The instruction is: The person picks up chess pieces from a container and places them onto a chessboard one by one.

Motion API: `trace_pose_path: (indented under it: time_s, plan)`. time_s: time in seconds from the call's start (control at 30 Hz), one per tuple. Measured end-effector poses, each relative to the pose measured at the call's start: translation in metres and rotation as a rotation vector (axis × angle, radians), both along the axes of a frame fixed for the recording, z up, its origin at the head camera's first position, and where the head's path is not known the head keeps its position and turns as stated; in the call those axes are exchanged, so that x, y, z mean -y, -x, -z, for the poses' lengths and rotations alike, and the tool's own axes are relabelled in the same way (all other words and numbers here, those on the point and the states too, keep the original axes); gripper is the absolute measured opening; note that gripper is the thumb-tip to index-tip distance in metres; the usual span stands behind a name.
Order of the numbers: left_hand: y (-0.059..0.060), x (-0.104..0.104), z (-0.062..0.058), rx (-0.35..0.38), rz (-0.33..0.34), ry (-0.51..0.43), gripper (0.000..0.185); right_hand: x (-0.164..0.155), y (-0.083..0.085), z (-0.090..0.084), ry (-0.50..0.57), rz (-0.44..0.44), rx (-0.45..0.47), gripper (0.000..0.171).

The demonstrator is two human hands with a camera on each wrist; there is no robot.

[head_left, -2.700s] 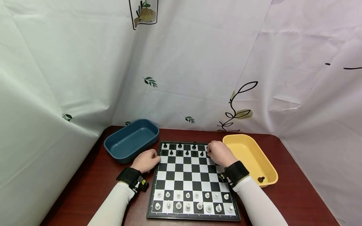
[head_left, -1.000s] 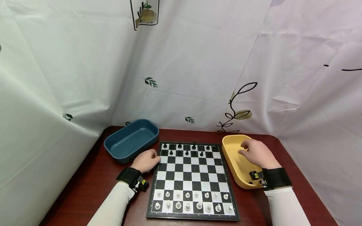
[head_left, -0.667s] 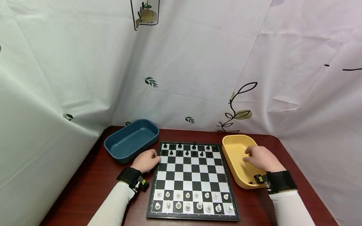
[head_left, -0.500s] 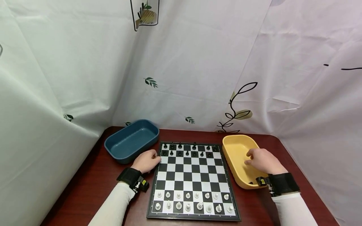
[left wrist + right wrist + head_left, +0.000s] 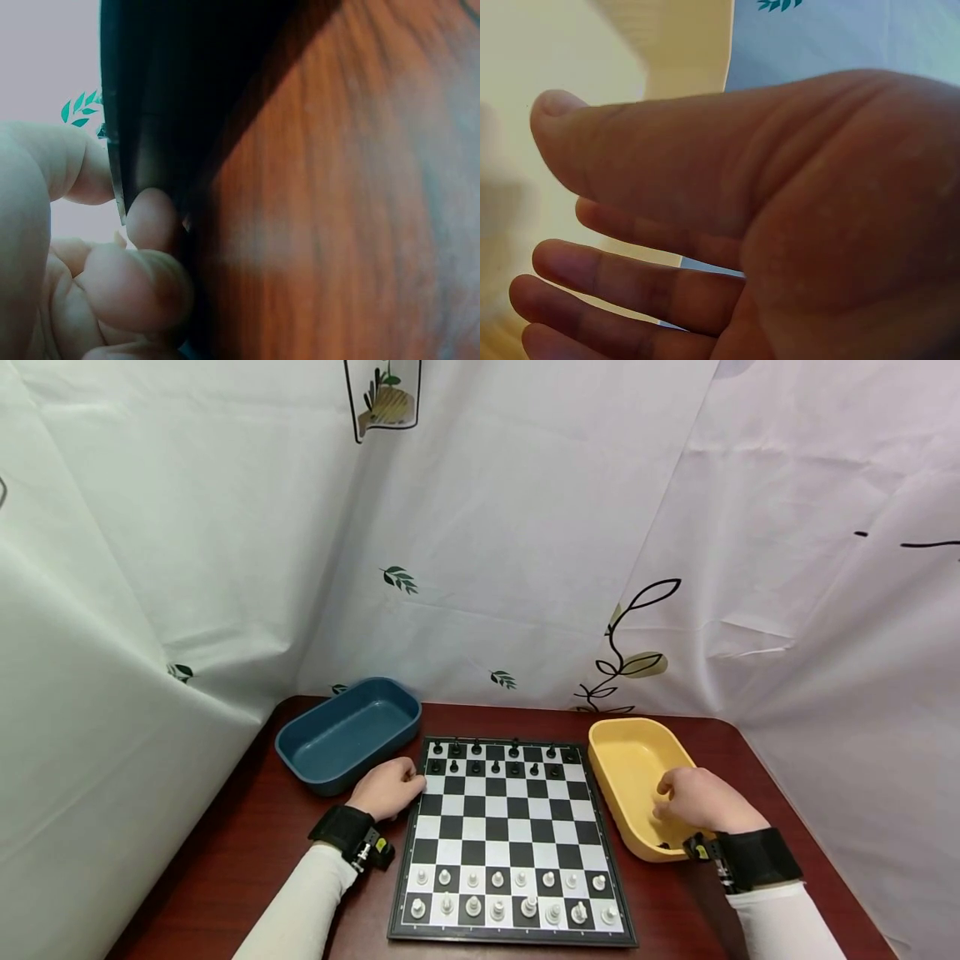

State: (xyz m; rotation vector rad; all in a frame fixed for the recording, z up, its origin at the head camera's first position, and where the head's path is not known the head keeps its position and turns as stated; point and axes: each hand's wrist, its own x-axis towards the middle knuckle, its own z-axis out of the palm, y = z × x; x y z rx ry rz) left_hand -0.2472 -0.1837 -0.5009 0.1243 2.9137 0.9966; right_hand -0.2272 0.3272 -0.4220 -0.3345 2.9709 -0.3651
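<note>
My left hand [image 5: 387,788] holds the left edge of the chessboard [image 5: 487,831]; in the left wrist view its fingertips [image 5: 154,217] pinch the board's dark rim. Black chess pieces [image 5: 514,749] stand in two rows at the far end, with gaps among them. White chess pieces [image 5: 529,906] fill two rows at the near end. My right hand [image 5: 708,800] hangs over the yellow tray [image 5: 611,810], fingers loosely bent and thumb apart, holding nothing. A small dark chess piece [image 5: 664,845] shows in the tray's near end, partly hidden by the right wrist's camera.
A blue tray [image 5: 300,768] stands at the back left, beyond my left hand. The brown table [image 5: 217,860] ends at the back against a white cloth [image 5: 487,568] with leaf prints, which also rises at both sides.
My right hand has left the board's far right corner, uncovering black pieces there, moved right over the yellow tray and then toward its near end. My left hand has stayed at the board's edge.
</note>
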Motion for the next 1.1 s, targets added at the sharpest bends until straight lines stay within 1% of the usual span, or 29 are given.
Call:
trace_pose_path:
  time_s: [0.17, 0.27, 0.37, 0.5, 0.57, 0.73, 0.97, 1.1]
  plan:
    - [-0.001, 0.000, -0.001, 0.003, 0.001, -0.003, 0.024, -0.001, -0.003, -0.001, 0.011, -0.002, 0.020, 0.027]
    - [0.000, 0.001, -0.001, 0.003, 0.002, -0.003, 0.024, -0.001, -0.005, -0.001, 0.019, -0.008, 0.035, 0.021]
    - [0.000, 0.000, -0.001, -0.001, 0.000, 0.001, 0.024, -0.001, -0.007, 0.000, 0.029, -0.013, 0.046, 0.020]
    - [0.000, 0.000, -0.001, 0.004, -0.003, 0.001, 0.024, -0.001, -0.009, 0.002, 0.045, -0.004, 0.063, 0.015]
    - [0.000, 0.000, -0.001, 0.005, -0.003, -0.001, 0.024, -0.001, -0.011, 0.005, 0.053, -0.003, 0.069, 0.016]
    - [0.000, 0.000, -0.001, 0.004, -0.006, 0.002, 0.024, -0.003, -0.013, 0.012, 0.070, -0.009, 0.072, 0.029]
    - [0.000, 0.000, -0.002, 0.011, -0.008, -0.001, 0.024, -0.003, -0.016, 0.017, 0.073, 0.002, 0.090, 0.027]
    - [0.000, 0.000, -0.001, 0.013, -0.007, -0.004, 0.024, -0.003, -0.016, 0.019, 0.059, -0.011, 0.077, 0.025]
